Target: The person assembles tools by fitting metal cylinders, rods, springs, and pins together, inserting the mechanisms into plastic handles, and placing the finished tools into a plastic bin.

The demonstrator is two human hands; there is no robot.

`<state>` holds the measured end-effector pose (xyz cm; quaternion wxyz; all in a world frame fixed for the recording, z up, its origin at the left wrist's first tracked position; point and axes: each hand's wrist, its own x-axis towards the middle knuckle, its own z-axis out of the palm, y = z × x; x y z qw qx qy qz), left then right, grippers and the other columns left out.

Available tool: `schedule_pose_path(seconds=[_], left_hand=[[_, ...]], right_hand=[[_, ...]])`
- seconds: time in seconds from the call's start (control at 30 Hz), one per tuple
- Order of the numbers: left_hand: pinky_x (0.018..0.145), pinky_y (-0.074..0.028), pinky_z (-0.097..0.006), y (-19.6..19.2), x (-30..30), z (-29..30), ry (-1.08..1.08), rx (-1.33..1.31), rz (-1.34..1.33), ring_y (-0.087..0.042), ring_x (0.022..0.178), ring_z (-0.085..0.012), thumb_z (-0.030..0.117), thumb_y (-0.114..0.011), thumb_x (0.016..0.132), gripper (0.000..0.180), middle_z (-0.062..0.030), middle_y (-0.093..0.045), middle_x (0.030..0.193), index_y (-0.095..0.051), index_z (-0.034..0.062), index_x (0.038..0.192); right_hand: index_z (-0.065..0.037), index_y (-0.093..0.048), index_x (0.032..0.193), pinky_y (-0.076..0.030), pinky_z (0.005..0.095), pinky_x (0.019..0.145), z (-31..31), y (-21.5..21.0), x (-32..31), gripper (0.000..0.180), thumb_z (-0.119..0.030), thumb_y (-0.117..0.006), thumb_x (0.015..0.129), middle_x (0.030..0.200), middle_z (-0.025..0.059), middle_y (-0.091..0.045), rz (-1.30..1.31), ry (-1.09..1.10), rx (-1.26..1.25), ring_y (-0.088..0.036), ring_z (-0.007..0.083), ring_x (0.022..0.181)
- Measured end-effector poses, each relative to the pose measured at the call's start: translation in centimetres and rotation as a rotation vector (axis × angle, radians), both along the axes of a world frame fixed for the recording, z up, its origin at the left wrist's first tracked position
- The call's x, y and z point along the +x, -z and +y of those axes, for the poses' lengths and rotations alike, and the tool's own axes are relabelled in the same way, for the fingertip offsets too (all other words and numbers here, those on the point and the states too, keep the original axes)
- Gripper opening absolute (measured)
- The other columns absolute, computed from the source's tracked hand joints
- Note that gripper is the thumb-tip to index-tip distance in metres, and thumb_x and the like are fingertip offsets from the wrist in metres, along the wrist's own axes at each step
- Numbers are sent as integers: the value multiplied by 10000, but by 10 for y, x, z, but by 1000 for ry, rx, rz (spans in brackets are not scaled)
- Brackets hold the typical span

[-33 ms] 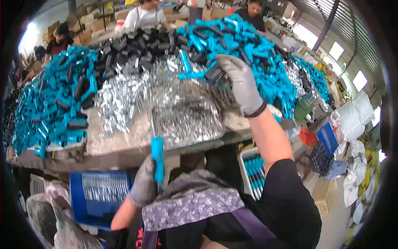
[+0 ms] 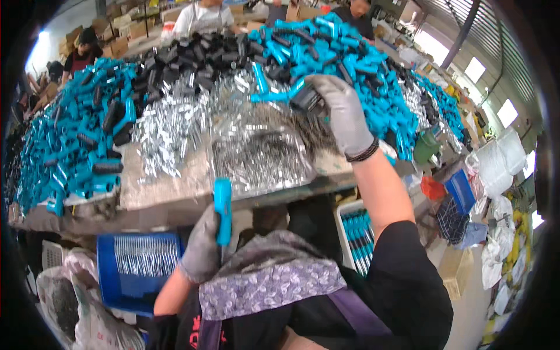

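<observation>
In my gloved left hand [image 2: 202,248], low in front of the bench edge, stands a teal plastic handle [image 2: 222,211], gripped near its lower end. My gloved right hand [image 2: 343,108] reaches over the far part of the bench, fingers curled round a black plastic piece [image 2: 305,98]. A teal piece [image 2: 269,96] touches or lies beside that black one; whether they are joined I cannot tell. Below the right hand sits a clear tray [image 2: 265,160] of small metal parts, with loose shiny metal pieces [image 2: 166,131] to its left.
Teal handles are heaped at left [image 2: 76,140] and right [image 2: 373,93], with black pieces [image 2: 186,58] between. Under the bench edge are a blue bin [image 2: 137,298] of metal rods and a white crate [image 2: 345,242] of teal-and-black handles. Several people work across the bench.
My left hand and its teal handle sit slightly higher in the picture. The right hand has shifted a little, still closed on the black piece.
</observation>
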<state>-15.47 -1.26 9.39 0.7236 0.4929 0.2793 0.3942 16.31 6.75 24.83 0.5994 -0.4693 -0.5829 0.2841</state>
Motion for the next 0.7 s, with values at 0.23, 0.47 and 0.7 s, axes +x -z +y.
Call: schedule_pose_path(seconds=[0.23, 0.47, 0.7], left_hand=[[504, -455, -227, -43, 33, -19, 73, -11, -41, -573, 628, -104, 594, -528, 972, 620, -48, -601, 835, -500, 52, 1271], [544, -462, -231, -48, 47, -33, 94, 106, 123, -570, 636, -105, 541, -523, 992, 605, -57, -610, 869, -491, 30, 1315], [764, -486, -303, -47, 23, -26, 89, 649, 512, -572, 816, -138, 247, -600, 976, 295, -54, -633, 896, -609, 5, 1144]], right_hand=[[27, -628, 987, -528, 206, 742, -66, 9, -7, 107, -75, -642, 961, 966, 73, -722, -122, -21, 75, -635, 59, 860], [-28, -597, 1269, -487, 277, 826, -125, 20, -34, 330, -170, -623, 973, 1065, 44, -636, -382, -139, 109, -584, 111, 919], [-53, -518, 1400, -518, 408, 864, -137, 65, -25, 688, -281, -775, 804, 1063, 167, -654, -751, -381, 208, -653, 318, 969]])
